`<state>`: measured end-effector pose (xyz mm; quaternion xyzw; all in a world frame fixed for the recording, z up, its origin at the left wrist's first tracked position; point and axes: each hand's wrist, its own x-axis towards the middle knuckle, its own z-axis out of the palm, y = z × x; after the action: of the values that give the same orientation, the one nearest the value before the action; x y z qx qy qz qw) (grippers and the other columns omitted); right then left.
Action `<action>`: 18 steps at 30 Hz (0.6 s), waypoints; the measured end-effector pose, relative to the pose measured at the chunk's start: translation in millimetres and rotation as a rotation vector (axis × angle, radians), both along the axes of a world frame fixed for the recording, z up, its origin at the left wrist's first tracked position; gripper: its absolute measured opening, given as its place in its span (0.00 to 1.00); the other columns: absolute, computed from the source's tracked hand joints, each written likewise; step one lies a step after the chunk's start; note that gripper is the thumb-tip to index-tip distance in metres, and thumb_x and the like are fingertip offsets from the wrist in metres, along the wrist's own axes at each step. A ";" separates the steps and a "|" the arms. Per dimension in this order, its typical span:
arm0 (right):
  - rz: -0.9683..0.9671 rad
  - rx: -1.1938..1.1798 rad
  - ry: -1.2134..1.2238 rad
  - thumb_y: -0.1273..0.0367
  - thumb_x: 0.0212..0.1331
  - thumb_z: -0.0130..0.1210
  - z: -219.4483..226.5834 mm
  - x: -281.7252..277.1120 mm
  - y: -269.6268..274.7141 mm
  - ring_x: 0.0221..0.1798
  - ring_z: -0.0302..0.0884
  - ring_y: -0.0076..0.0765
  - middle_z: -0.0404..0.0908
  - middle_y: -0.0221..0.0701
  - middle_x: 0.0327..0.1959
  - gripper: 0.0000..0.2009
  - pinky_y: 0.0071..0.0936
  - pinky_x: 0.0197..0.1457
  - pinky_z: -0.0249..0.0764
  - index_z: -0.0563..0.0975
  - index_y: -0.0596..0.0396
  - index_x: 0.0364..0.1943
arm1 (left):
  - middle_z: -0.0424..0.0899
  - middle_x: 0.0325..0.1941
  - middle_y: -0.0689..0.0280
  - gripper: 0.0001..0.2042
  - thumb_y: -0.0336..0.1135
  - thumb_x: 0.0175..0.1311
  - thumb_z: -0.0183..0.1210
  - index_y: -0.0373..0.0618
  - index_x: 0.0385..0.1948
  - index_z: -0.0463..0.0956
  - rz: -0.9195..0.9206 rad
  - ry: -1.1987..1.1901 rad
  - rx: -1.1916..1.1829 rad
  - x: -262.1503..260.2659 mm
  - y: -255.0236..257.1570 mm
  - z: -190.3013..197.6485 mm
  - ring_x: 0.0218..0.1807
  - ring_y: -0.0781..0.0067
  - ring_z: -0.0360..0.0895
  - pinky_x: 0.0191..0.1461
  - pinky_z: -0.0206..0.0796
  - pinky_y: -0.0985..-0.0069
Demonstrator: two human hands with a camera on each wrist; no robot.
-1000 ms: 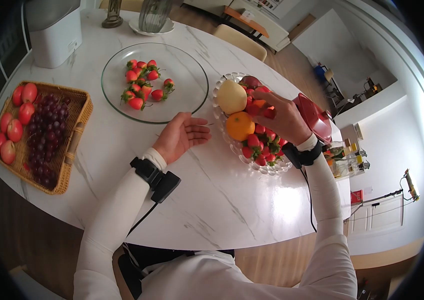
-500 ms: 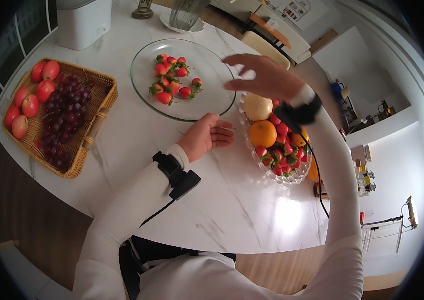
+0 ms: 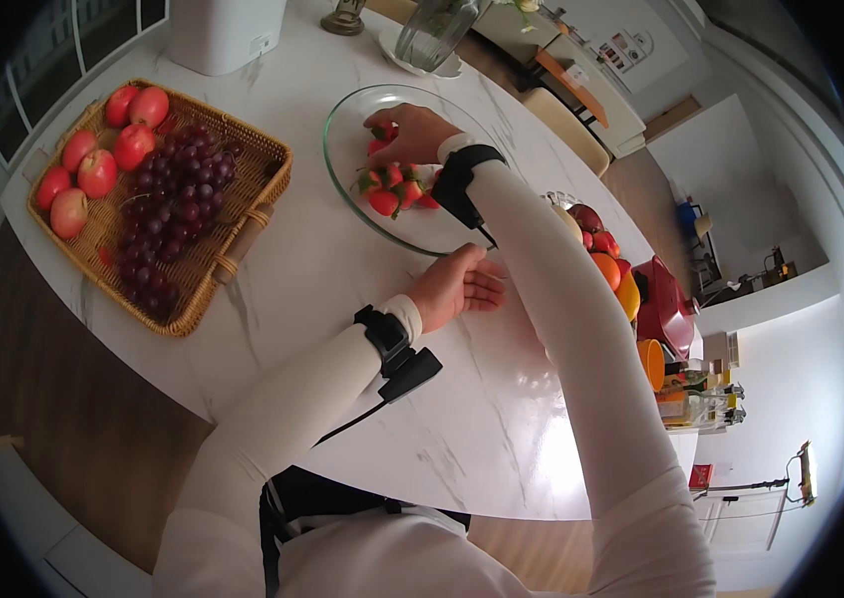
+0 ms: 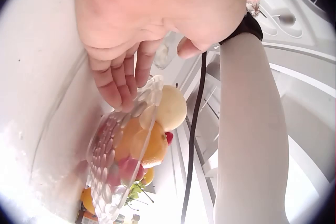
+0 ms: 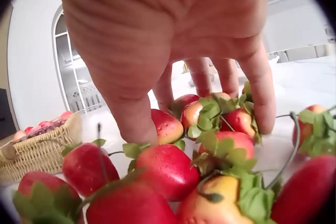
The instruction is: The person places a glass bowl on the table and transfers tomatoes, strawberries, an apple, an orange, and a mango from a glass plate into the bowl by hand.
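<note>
Over the far part of the round glass plate (image 3: 329, 149), my right hand (image 3: 420, 136) reaches down onto the strawberries. In the right wrist view, the thumb and fingers of that hand (image 5: 173, 29) curve round several red strawberries (image 5: 168, 125) with green leaves; more strawberries (image 5: 164, 167) lie nearer the camera. My left hand (image 3: 450, 290) rests on the table beside the plate's near edge, fingers loosely bent and empty. The left wrist view shows this hand (image 4: 157, 16) close to the clear fruit bowl (image 4: 102, 153), which holds a pale round fruit (image 4: 171, 108) and an orange (image 4: 152, 148).
A wicker basket (image 3: 276, 171) with red apples (image 3: 98, 172) and dark grapes (image 3: 183, 199) stands at the left. A white appliance (image 3: 213, 35) and a glass vase (image 3: 437, 32) are at the back. A red pot (image 3: 665, 309) stands at the right, beyond my right forearm.
My right hand has left the fruit bowl, moved left over the plate and closed round strawberries there. The left hand keeps its place on the table while the head view has shifted.
</note>
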<state>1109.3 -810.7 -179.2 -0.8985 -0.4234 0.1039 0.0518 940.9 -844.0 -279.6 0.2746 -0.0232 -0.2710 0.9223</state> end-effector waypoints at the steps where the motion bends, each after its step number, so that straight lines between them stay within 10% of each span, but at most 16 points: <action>1: 0.003 -0.003 0.000 0.51 0.43 0.71 0.1 -2.4 -2.6 0.55 0.80 0.42 0.80 0.41 0.56 0.36 0.34 0.58 0.76 0.78 0.49 0.59 | 0.80 0.48 0.52 0.25 0.51 0.75 0.42 0.32 0.48 0.71 -0.008 -0.005 0.004 1.0 -0.6 -0.1 0.51 0.56 0.79 0.59 0.72 0.61; 9: -0.033 -0.045 0.121 0.67 0.49 0.64 3.4 -25.3 -19.2 0.50 0.82 0.43 0.82 0.40 0.49 0.22 0.35 0.54 0.77 0.82 0.50 0.52 | 0.80 0.48 0.52 0.28 0.54 0.76 0.38 0.31 0.49 0.72 -0.011 -0.038 0.032 0.3 0.7 3.1 0.51 0.58 0.80 0.60 0.72 0.62; 18: -0.188 -0.055 0.473 0.57 0.56 0.59 15.8 -31.9 -24.3 0.48 0.80 0.35 0.82 0.36 0.48 0.23 0.32 0.54 0.75 0.81 0.50 0.54 | 0.81 0.46 0.53 0.27 0.53 0.74 0.42 0.31 0.48 0.73 -0.007 -0.042 0.036 1.1 0.4 0.2 0.49 0.60 0.80 0.59 0.73 0.64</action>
<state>1077.3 -835.0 -163.4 -0.8856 -0.3113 0.3175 0.1346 942.0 -843.6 -279.5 0.2966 -0.0388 -0.2687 0.9156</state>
